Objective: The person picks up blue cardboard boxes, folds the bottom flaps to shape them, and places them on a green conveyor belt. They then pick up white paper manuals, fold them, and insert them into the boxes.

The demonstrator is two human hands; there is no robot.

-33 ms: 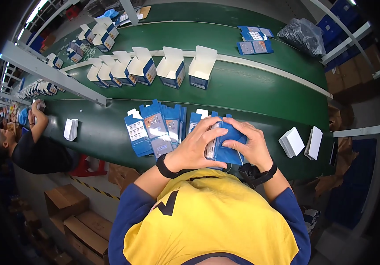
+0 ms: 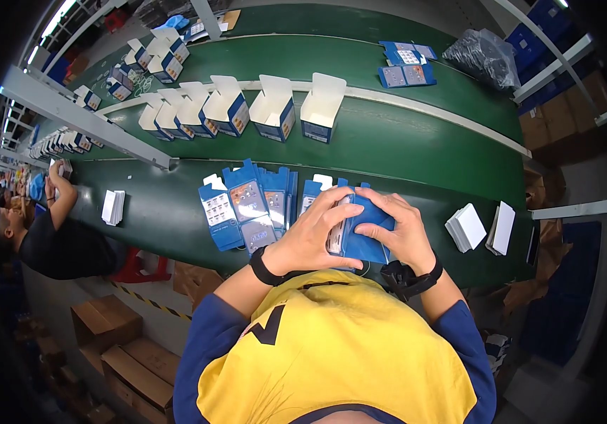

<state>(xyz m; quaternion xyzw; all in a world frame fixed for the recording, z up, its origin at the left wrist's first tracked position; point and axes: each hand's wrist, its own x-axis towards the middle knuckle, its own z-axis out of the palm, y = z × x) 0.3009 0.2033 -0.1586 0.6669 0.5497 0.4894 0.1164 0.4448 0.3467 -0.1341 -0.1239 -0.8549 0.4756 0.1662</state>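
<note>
Close to my body, over the near edge of the green table, both hands are on a blue printed cardboard carton [image 2: 367, 249]. My left hand [image 2: 312, 232] grips its left side with the fingers curled at the top edge. From the other side my right hand [image 2: 406, 227] presses on it, thumb across the blue face and fingertips at the far edge. Part of the carton is hidden under the fingers. Just left of my hands lies a pile of flat blue cartons [image 2: 247, 205], and another printed carton piece [image 2: 310, 192] shows behind my left hand.
Open white-and-blue boxes [image 2: 273, 116] stand in a row on the green belt ahead. White stacks [image 2: 466, 227] lie at right, another [image 2: 113, 207] at left. Flat cartons [image 2: 408, 65] and a plastic bag [image 2: 483, 58] are farther back. A co-worker [image 2: 70, 237] is at left.
The two rightmost open boxes in the row sit very slightly further left. My hands and the carton look the same.
</note>
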